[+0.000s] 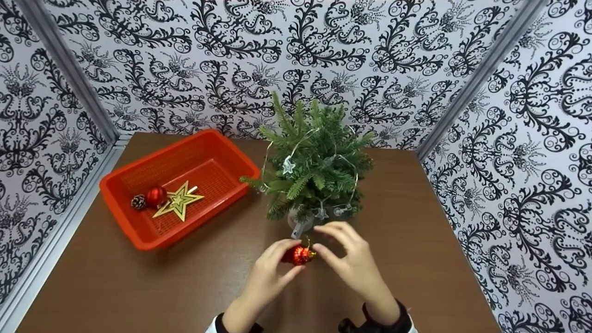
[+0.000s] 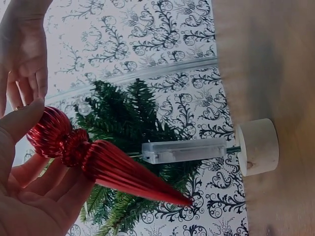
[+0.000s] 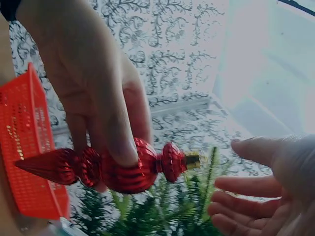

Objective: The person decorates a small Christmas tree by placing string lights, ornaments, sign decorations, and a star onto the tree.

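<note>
My left hand [image 1: 270, 268] grips a red ridged, spindle-shaped Christmas ornament [image 2: 133, 172] round its bulbous part, thumb on one side and fingers on the other. One end tapers to a point. At the other end is a gold cap [image 3: 193, 160], with a thin gold loop by it in the head view. Facing that cap, my right hand [image 1: 354, 256] has its fingers spread and a gap between them and the ornament. Just beyond both hands stands a small artificial fir tree [image 1: 319, 171], strung with wire lights and clear stars [image 1: 288, 165].
To the left, an orange-red plastic basket [image 1: 222, 147] contains a gold star [image 1: 180, 200], a red ball [image 1: 156, 196] and a pine cone [image 1: 138, 201]. A clear battery box [image 2: 184, 150] hangs by the tree's round pale base [image 2: 258, 147]. Patterned walls enclose the brown table [image 1: 416, 277].
</note>
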A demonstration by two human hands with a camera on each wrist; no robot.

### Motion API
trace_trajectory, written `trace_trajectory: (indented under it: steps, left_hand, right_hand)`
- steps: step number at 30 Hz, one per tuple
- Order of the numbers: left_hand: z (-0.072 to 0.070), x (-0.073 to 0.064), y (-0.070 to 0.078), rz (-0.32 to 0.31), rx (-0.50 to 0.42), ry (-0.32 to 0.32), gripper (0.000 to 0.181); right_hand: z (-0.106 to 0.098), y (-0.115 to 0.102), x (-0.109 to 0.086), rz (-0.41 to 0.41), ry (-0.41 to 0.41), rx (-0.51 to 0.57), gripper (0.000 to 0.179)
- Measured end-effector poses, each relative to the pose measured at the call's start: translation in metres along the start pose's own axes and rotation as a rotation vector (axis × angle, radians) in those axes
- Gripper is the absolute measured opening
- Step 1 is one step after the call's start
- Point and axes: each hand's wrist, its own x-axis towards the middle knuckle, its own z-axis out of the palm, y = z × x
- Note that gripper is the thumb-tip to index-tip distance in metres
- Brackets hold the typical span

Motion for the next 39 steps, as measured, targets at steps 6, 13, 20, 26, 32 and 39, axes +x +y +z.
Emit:
trace_trajectory:
  steps: [6,13,20,26,32,39]
  left_hand:
    - [0.002,-0.002,-0.003,0.050,0.065,0.002,0.054]
    - [0.001,-0.001,-0.004,0.078,0.080,0.018,0.054]
    - [0.001,-0.001,-0.005,0.086,0.087,0.023,0.053]
    - [0.005,-0.003,-0.007,0.065,0.093,0.022,0.053]
    - [0.010,-0.003,-0.006,0.018,0.065,0.014,0.052]
    - [0.016,-0.004,-0.005,-0.057,0.015,-0.013,0.049]
  right_hand:
    - [0.007,0.003,0.001,0.155,-0.176,-0.040,0.022]
    - [0.008,0.003,0.004,0.155,-0.250,-0.022,0.016]
    - [0.009,0.004,0.002,0.153,-0.221,-0.019,0.008]
    - [0.010,0.004,0.002,0.136,-0.139,0.018,0.004]
    - [0.007,0.004,0.004,0.097,0.017,0.100,0.007]
    - [0.007,0.003,0.006,0.085,0.104,0.146,0.011]
